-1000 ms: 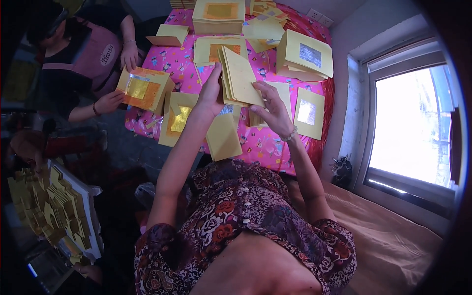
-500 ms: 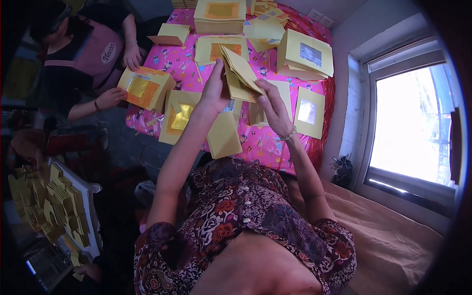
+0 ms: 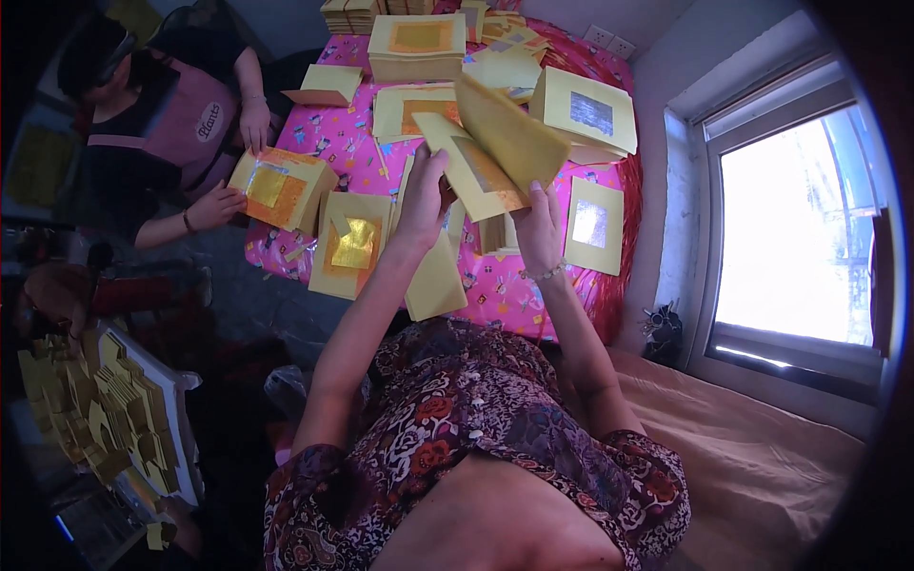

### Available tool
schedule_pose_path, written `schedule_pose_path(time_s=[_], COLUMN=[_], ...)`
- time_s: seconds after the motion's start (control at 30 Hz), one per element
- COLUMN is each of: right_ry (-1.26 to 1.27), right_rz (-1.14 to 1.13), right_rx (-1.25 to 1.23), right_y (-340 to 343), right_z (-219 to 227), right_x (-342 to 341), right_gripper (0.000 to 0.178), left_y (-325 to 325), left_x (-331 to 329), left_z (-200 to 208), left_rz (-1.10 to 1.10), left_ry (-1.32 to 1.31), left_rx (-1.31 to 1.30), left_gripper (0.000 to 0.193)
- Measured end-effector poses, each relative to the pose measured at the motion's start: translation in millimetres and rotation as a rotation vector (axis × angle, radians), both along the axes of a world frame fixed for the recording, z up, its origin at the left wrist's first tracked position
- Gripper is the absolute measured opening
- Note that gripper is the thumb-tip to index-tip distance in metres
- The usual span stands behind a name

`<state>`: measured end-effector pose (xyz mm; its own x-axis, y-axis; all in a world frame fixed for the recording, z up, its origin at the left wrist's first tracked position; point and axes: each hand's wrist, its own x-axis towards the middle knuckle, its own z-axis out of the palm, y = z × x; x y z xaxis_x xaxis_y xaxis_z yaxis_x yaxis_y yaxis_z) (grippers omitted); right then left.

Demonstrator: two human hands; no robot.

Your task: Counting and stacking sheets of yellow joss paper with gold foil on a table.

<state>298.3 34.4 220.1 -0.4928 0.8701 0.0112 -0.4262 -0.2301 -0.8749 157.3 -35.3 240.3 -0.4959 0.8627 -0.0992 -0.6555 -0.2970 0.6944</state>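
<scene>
Both my hands hold a small bundle of yellow joss paper sheets (image 3: pixel 514 143) above the table. Its upper leaves are lifted and curl away, showing a lower sheet with an orange and greyish square. My left hand (image 3: pixel 422 198) is closed on the left edge; most of its fingers are hidden behind the paper. My right hand (image 3: pixel 540 236) grips the lower right edge, thumb on the near side. Below, a plain yellow sheet (image 3: pixel 440 285) and a short paper stack (image 3: pixel 498 235) are partly covered by my hands. To their left lies a gold-foil sheet (image 3: pixel 328 271).
The pink patterned table cover (image 3: pixel 486 290) carries several stacks, including a silver-foil stack (image 3: pixel 581 119) and an orange-square stack (image 3: pixel 417 57). A silver-foil sheet (image 3: pixel 594 228) lies at right beside red strands (image 3: pixel 626 257). A co-worker's hand (image 3: pixel 217 205) holds foil paper (image 3: pixel 276 190) at left.
The bundle was closed and upright; now its leaves are spread, exposing the square inside. My right hand has moved slightly down and left along the edge.
</scene>
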Motion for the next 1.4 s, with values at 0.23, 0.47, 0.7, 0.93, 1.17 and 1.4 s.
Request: schedule_pose_path(time_s=[0.23, 0.47, 0.7, 0.93, 1.17, 1.4], right_ry=[0.046, -0.435, -0.548, -0.643, -0.673, -0.413], right_rz=[-0.04, 0.088, 0.218, 0.295, 0.236, 0.811], right_rx=[-0.044, 0.921, 1.141, 1.389, 1.119, 0.441], right_y=[-3, 4, 4, 6, 15, 11], right_z=[-1, 2, 12, 16, 10, -4], right_x=[1, 4, -4, -2, -18, -39], right_gripper=[0.035, 0.034, 0.03, 0.047, 0.02, 0.024], left_y=[-6, -9, -20, -43, -68, -98], left_x=[9, -3, -29, -39, -36, -56], left_z=[-7, -6, -18, -25, -49, -33], left_rz=[0.095, 0.085, -0.025, -0.116, 0.39, 0.198], left_ry=[0.062, -0.157, -0.198, -0.231, 0.221, 1.0], left_rx=[-0.018, -0.089, -0.25, -0.372, -0.524, -0.465], left_gripper=[0.037, 0.051, 0.037, 0.032, 0.057, 0.063])
